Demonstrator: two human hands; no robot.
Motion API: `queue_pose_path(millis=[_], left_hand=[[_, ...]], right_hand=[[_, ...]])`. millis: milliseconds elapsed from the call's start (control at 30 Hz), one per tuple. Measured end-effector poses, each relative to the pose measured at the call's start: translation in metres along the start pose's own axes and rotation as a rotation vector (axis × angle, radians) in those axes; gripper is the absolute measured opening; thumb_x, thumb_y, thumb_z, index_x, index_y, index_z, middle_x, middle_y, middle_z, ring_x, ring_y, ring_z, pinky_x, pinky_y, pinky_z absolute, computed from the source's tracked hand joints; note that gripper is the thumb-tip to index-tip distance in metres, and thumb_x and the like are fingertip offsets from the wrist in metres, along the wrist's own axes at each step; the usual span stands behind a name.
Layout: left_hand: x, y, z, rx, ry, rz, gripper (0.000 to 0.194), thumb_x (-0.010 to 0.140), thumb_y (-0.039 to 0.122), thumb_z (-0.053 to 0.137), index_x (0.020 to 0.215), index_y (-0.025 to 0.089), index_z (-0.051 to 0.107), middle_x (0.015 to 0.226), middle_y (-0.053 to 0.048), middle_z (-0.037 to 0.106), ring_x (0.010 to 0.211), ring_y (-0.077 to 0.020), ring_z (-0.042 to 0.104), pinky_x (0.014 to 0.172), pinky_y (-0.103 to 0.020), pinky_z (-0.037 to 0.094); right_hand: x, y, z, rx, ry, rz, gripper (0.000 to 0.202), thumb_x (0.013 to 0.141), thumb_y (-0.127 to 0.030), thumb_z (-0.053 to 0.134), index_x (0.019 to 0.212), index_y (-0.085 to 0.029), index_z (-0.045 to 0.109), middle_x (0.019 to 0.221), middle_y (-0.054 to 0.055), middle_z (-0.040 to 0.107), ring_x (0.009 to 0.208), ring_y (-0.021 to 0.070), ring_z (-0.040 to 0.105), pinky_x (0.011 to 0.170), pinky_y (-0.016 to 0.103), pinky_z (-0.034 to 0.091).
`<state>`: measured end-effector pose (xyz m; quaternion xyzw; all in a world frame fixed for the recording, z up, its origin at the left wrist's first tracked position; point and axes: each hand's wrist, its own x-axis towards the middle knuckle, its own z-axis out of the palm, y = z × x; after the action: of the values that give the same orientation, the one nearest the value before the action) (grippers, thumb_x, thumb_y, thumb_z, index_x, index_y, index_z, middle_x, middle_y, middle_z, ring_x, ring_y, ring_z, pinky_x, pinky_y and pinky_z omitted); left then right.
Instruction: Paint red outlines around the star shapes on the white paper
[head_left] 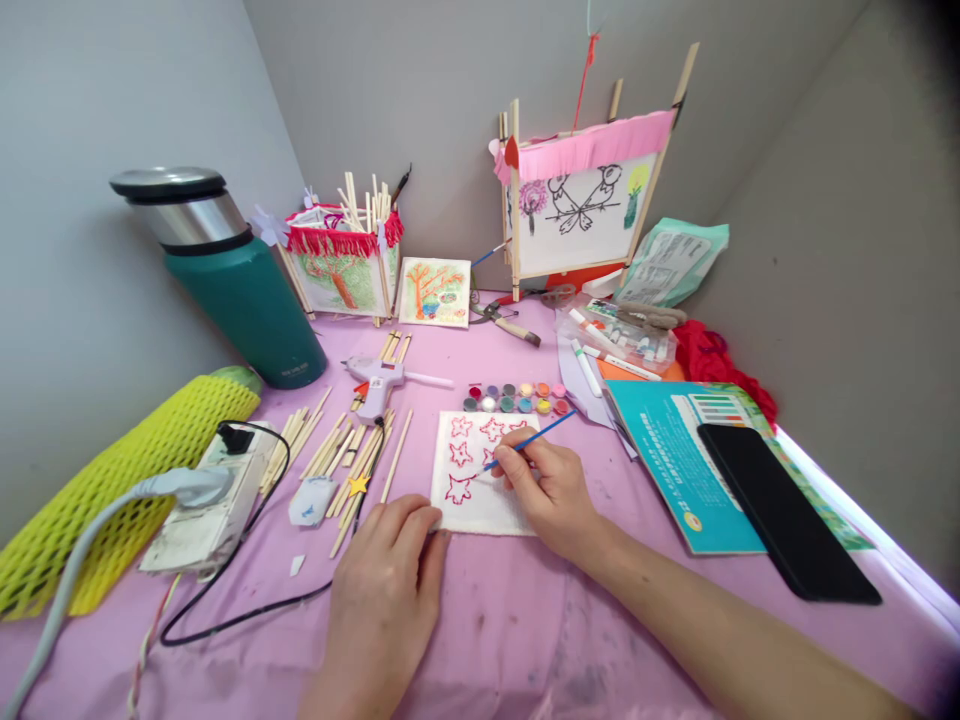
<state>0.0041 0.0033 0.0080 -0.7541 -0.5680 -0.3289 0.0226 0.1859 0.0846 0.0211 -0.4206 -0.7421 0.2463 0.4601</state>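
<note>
**Painting red flowers on a little white sheet, desk is a mess**

Right hand (551, 490), just right of centre, has its fingers pinched round a thin blue paintbrush (534, 439); the tip sits on the white sheet (480, 478) in the middle of the frame, right by a red flower outline; the handle slants up to the right over the paint pot strip (516, 398); those little pots hold red, grey, green, orange, pink and yellow paint, lined up just above the sheet

Left hand (386, 580), lower centre, lies flat and loosely spread, fingertips pressing the sheet's bottom left corner

Containers: the small lantern box (341, 262) in the upper left with red fringe is stuffed with wooden sticks poking out the top; a clear plastic bag (622, 335), right of centre, has paint tubes and markers in it; the green flask (232, 275) at upper left has its lid on, so can't tell what's inside

Loose sticks (352, 455) lie left of the sheet beside a glue gun (379, 380); power strip (214, 495) at lower left; a black phone (784, 510) rests on a teal booklet (675, 455) at the right; all on a pink tablecloth (525, 620)
</note>
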Motion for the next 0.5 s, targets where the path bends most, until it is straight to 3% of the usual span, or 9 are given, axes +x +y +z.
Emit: queue_pose_path(millis=[500], left_hand=[[0.0015, -0.0002, 0.0012, -0.006, -0.006, -0.004, 0.012, 0.086, 0.019, 0.054, 0.098, 0.02, 0.054, 0.099, -0.004, 0.059, 0.09, -0.0183, 0.054, 0.08, -0.035, 0.044]], right_hand=[[0.0007, -0.0006, -0.0002, 0.04, -0.012, -0.071, 0.021, 0.091, -0.018, 0.048, 0.072, -0.018, 0.057, 0.069, 0.0, 0.062, 0.06, 0.0094, 0.06, 0.056, 0.02, 0.043]])
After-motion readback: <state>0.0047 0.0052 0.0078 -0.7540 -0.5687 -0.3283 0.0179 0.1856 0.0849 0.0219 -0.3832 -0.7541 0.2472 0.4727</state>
